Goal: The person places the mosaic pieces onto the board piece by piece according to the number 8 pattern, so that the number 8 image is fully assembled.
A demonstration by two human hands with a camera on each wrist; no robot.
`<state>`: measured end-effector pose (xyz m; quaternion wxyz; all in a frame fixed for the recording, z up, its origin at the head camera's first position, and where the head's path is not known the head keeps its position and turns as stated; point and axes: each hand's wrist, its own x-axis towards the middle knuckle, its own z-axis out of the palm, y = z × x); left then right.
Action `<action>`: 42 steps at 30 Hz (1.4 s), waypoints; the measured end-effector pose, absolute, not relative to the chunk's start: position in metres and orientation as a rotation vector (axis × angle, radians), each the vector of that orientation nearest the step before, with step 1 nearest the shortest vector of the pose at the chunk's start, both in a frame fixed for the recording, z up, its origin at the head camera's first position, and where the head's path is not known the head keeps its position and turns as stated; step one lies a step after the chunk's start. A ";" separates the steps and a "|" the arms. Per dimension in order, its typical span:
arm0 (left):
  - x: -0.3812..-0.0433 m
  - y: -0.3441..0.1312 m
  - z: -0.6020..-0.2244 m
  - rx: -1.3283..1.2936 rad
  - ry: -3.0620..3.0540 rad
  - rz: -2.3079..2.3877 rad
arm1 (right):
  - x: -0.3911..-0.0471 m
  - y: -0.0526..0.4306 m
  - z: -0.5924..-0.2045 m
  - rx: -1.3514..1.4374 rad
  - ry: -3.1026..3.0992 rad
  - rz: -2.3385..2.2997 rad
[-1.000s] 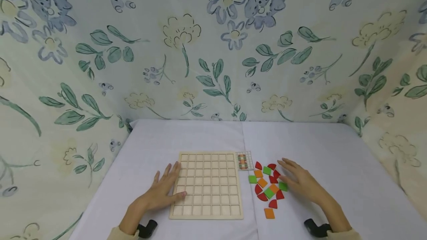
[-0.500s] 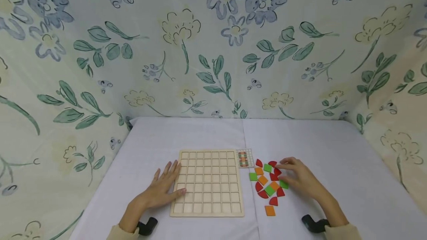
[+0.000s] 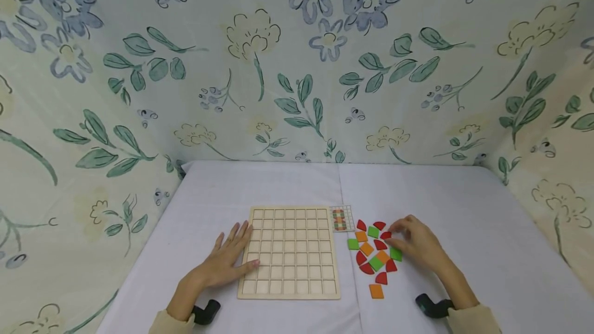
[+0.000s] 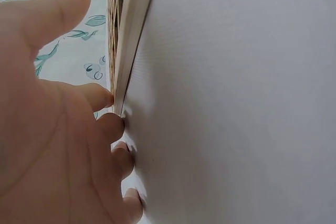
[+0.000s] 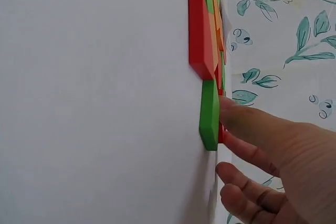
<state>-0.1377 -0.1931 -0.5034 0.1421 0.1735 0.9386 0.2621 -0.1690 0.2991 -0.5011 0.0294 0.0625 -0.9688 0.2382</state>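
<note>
1. Red and flat, the quarter-round piece (image 3: 385, 235) lies at the fingertips of the right hand (image 3: 419, 244), on that hand's left, the side facing the wooden board (image 3: 287, 296).
2. This right hand is curled, thumb and forefinger pinching the piece from two sides; whether it is off the bench (image 3: 260, 184) at all, I cannot tell.
3. Fingers partly hide the piece, so I cannot tell which way its curved side faces; a quarter-round has no plain long axis anyway.
4. Of the two, the right hand is clearly the nearer. The left hand (image 3: 223, 264) is across the board at its left edge, fingers spread and straight, thumb reaching over that edge onto the leftmost column.
5. From the piece, the board's right edge lies leftward, with other loose pieces (image 3: 366, 249) between; the piece is level with the far half of that edge.
6. At the board's far right corner, just beside it, is a pattern card (image 3: 342, 219).
7. One green square (image 3: 396, 254) sits beside the right thumb, nearer the bench's near side; I cannot tell whether they touch.
</note>
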 end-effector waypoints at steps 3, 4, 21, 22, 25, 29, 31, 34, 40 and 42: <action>-0.138 -0.193 -0.503 0.506 2.709 0.761 | -0.169 0.297 -0.499 0.079 -3.028 0.693; -0.137 -0.193 -0.502 0.508 2.708 0.762 | -0.169 0.296 -0.499 0.058 -3.041 0.684; -0.138 -0.196 -0.506 0.525 2.702 0.844 | -0.177 0.314 -0.496 0.432 -3.134 1.104; -0.138 -0.196 -0.507 0.533 2.706 0.860 | -0.177 0.314 -0.497 0.416 -3.136 1.103; -0.138 -0.196 -0.509 0.537 2.716 0.861 | -0.178 0.314 -0.497 0.396 -3.142 1.101; -0.137 -0.196 -0.503 0.522 2.699 0.854 | -0.180 0.316 -0.497 0.400 -3.148 1.096; -0.136 -0.196 -0.500 0.520 2.692 0.841 | -0.181 0.317 -0.498 0.406 -3.150 1.091; -0.137 -0.195 -0.499 0.514 2.685 0.803 | -0.182 0.318 -0.498 0.410 -3.149 1.091; -0.137 -0.196 -0.500 0.511 2.682 0.795 | -0.182 0.314 -0.499 0.364 -3.107 1.052; -0.138 -0.196 -0.501 0.509 2.682 0.795 | -0.182 0.313 -0.500 0.340 -3.091 1.027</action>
